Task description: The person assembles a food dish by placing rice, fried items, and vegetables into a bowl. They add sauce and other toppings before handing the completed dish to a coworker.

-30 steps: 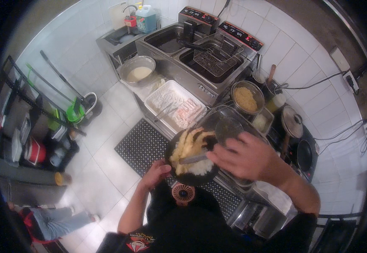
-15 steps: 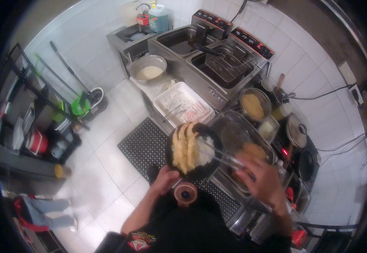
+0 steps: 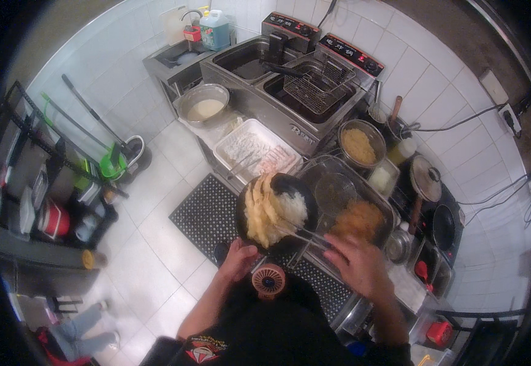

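Observation:
My left hand (image 3: 239, 259) grips the near rim of a black bowl (image 3: 245, 235) and holds it in front of my body. White rice (image 3: 294, 207) fills the bowl's right side, and several long battered fried pieces (image 3: 259, 213) lie side by side on the left. My right hand (image 3: 358, 263) is closed around metal tongs (image 3: 310, 236), which point left into the bowl. Their tips touch the lower part of the fried pieces. A small pink fan (image 3: 269, 281) hangs at my chest, just below the bowl.
Beyond the bowl are a white tray of floured pieces (image 3: 257, 146), a batter bowl (image 3: 204, 105) and two fryers (image 3: 307, 100). To the right stand a tray (image 3: 380, 189) with orange crumbs and a lidded pot (image 3: 426, 178). Another person's legs (image 3: 81, 335) show at lower left.
My right hand has lowered the tongs, and their tips have moved from the rice to the fried pieces. The view has shifted slightly. The other person's legs have changed position.

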A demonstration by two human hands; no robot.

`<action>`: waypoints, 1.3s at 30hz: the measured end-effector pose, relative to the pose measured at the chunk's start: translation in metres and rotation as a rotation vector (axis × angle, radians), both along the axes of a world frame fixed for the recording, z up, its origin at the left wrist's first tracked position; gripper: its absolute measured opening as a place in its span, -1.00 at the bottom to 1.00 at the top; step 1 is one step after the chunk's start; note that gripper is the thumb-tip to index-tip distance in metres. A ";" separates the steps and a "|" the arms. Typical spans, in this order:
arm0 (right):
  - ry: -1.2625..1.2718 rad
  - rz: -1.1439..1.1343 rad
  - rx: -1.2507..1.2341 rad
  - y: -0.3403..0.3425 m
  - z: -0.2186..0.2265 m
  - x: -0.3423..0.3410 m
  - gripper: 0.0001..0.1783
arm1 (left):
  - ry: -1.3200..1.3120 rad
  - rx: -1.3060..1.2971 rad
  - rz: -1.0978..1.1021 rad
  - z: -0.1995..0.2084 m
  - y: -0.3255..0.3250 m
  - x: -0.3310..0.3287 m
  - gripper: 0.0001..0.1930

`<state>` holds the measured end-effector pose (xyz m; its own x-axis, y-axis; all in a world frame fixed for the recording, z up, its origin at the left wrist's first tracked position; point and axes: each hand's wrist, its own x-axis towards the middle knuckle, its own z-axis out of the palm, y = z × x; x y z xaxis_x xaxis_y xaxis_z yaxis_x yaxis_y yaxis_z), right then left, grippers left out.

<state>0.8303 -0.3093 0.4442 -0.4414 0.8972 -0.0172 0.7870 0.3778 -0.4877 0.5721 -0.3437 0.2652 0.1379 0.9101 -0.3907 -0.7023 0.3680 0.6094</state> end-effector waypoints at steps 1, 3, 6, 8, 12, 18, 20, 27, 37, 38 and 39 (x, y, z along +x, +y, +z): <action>0.018 0.017 0.002 0.002 0.002 0.001 -0.62 | -0.002 0.001 -0.015 0.001 -0.001 -0.001 -0.42; 0.058 0.028 0.007 0.005 0.005 0.002 -0.63 | -0.038 0.014 -0.030 0.002 -0.002 -0.002 -0.43; 0.113 0.017 0.026 0.004 0.008 0.001 -0.63 | -0.083 0.021 -0.011 0.002 -0.004 -0.004 -0.44; 0.138 0.012 0.052 -0.002 0.010 0.000 -0.63 | -0.045 -0.011 0.023 0.001 -0.005 -0.003 -0.45; 0.069 0.053 -0.037 -0.016 0.003 -0.018 -0.65 | 0.034 -0.014 0.002 -0.002 -0.003 0.001 -0.47; -0.003 0.107 0.009 -0.012 0.016 -0.013 -0.66 | -0.042 0.025 0.009 0.001 -0.002 0.001 -0.45; -0.051 0.132 0.021 -0.009 0.022 -0.012 -0.66 | -0.002 0.002 -0.021 0.000 -0.001 0.000 -0.41; 0.063 0.094 -0.040 0.007 0.024 0.006 -0.63 | -0.109 0.062 0.052 -0.015 -0.005 -0.002 -0.45; -0.173 -0.395 0.315 0.065 -0.163 0.061 -0.55 | 0.005 0.033 0.066 -0.020 -0.007 -0.020 -0.36; -0.233 -0.405 0.365 0.064 -0.177 0.060 -0.55 | 0.004 0.045 0.081 -0.018 -0.007 -0.020 -0.35; -0.225 -0.418 0.322 0.063 -0.184 0.059 -0.55 | 0.018 0.039 0.107 -0.017 -0.006 -0.019 -0.35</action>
